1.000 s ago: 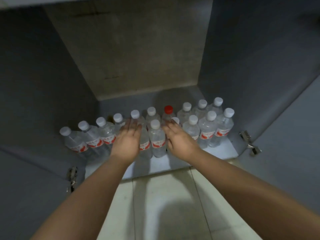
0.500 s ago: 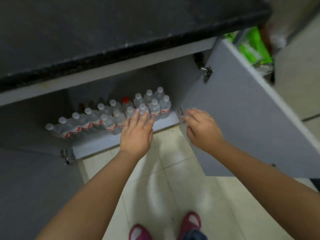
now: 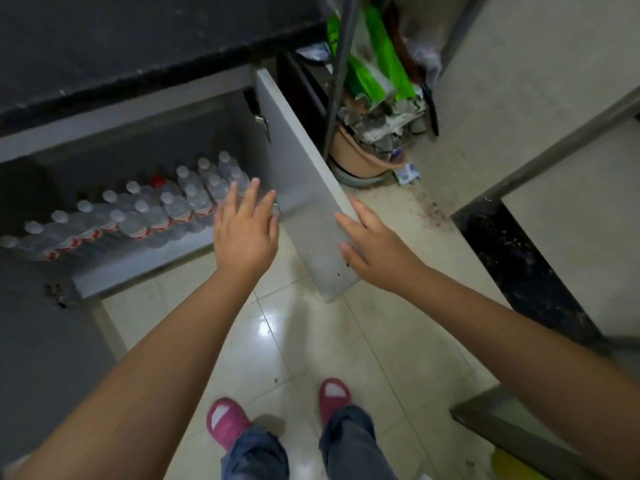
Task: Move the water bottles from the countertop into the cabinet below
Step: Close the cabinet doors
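Water bottles (image 3: 166, 209) stand in rows inside the cabinet (image 3: 145, 271). The right hand (image 3: 374, 251) lies flat on the open door's (image 3: 301, 188) edge; the left hand (image 3: 246, 233) hovers spread, empty. Closing the door likely follows.

We look down on a pale tiled floor (image 3: 374, 344), glossy with a light's reflection and dirty near the corner. A dark speckled countertop (image 3: 138, 46) runs across the top left, and right of it stands a metal rack (image 3: 341, 64) crowded with green bags (image 3: 374, 67) above a tan basin (image 3: 360, 157).
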